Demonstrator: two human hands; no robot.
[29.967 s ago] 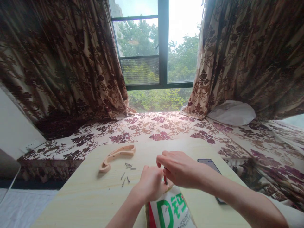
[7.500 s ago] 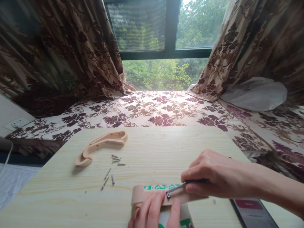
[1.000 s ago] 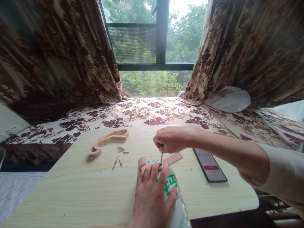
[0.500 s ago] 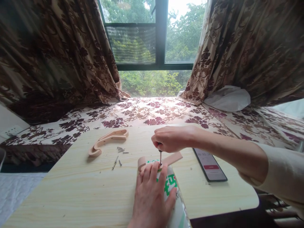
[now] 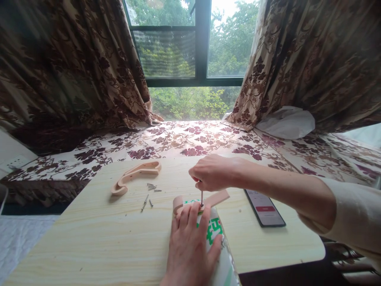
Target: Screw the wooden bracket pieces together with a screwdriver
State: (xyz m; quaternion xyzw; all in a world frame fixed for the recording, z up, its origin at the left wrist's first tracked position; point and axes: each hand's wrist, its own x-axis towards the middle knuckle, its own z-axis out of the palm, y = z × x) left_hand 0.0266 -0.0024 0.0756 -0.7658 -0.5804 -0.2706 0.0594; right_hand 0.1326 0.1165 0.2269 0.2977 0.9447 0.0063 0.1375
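Observation:
My right hand (image 5: 210, 172) is closed round the handle of a screwdriver (image 5: 202, 197), whose shaft points straight down. Its tip meets a screw in a curved pale wooden piece (image 5: 219, 198). That wood lies on a white pack with green print (image 5: 214, 230). My left hand (image 5: 190, 242) lies over the near part of the wood and the pack, fingers spread, pressing on them. Left of them, a second curved wooden piece (image 5: 137, 174) rests on the table, with several loose screws (image 5: 151, 186) beside it.
A phone (image 5: 266, 210) lies on the pale wooden table (image 5: 104, 238) under my right forearm. Beyond the table is a floral-covered ledge (image 5: 193, 139) with a white bag (image 5: 287, 122), curtains (image 5: 113, 71) and a window (image 5: 201, 43).
My right hand has turned slightly and shifted up a little on the screwdriver. The left hand and the wood have hardly moved.

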